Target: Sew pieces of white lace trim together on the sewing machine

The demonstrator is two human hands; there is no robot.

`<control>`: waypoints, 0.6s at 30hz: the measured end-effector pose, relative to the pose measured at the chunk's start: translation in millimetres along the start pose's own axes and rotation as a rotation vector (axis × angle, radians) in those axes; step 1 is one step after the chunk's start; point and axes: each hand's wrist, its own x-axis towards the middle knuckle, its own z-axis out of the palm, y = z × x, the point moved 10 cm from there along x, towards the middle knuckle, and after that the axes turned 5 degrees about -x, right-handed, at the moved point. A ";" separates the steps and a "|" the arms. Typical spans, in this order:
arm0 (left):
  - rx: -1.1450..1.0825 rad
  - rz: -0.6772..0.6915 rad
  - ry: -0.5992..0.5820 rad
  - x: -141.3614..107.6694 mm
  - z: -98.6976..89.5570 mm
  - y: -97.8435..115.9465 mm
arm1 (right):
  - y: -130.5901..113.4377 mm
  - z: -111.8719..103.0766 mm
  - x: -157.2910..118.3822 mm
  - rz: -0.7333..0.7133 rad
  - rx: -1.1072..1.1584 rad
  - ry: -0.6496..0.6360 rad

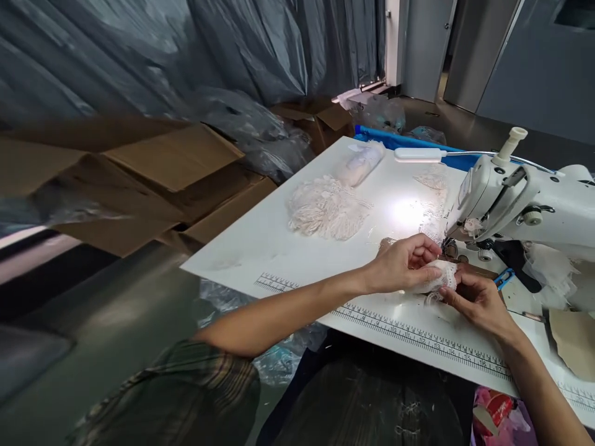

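My left hand (409, 265) pinches a small piece of white lace fabric (444, 276) between thumb and fingers. On the other side, my right hand (476, 298) grips the right end of the same lace. Both hands are just in front of the needle area of a white sewing machine (525, 192), over the white table (251, 248). Behind the left hand, more lace lies by the presser foot under a bright light spot. A pile of lace pieces (328, 207) lies to the left, with a rolled white bundle (360, 162) behind it.
A white lamp (418, 155) on a bendy stem shines on the table. Blue thread snips (504, 279) lie right of my right hand. A printed ruler (395, 328) runs along the front edge. Open cardboard boxes (176, 158) and plastic bags stand at the left.
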 end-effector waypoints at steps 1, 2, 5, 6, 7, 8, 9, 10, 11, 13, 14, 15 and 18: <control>0.052 -0.008 -0.002 -0.5 -1.2 0.9 | 0.4 2.0 0.5 0.028 0.056 -0.019; 0.125 -0.021 -0.003 -1.2 -3.0 0.7 | 2.3 4.9 1.0 0.067 0.111 -0.046; 0.472 -0.042 0.011 -2.6 -11.0 -2.2 | 18.6 8.9 1.2 0.241 0.178 -0.071; 0.623 -0.020 0.021 -2.6 -13.1 -1.5 | 25.5 4.9 1.2 0.288 0.147 -0.034; 0.775 0.018 0.024 -2.2 -13.2 0.0 | 31.3 -2.6 1.2 0.315 0.086 0.028; 0.913 0.063 0.011 -1.7 -10.7 1.1 | 35.0 -12.8 1.2 0.322 -0.002 0.105; 1.027 0.107 -0.016 -0.9 -6.3 1.3 | 35.8 -24.7 0.7 0.312 -0.109 0.192; 1.109 0.140 -0.050 0.2 -1.3 0.3 | 33.8 -36.6 -0.3 0.287 -0.222 0.279; 1.158 0.156 -0.092 1.8 3.9 -1.7 | 30.2 -46.4 -1.7 0.259 -0.325 0.350; 1.190 0.162 -0.164 6.2 13.2 -5.3 | 23.9 -57.8 -3.7 0.219 -0.458 0.425; 1.189 0.161 -0.185 8.9 17.6 -5.9 | 22.8 -59.6 -3.8 0.214 -0.481 0.428; 1.183 0.161 -0.198 11.6 22.1 -5.8 | 22.9 -59.6 -3.5 0.215 -0.481 0.418; 1.153 0.153 -0.211 18.5 35.9 -7.3 | 22.7 -56.6 -2.0 0.204 -0.435 0.395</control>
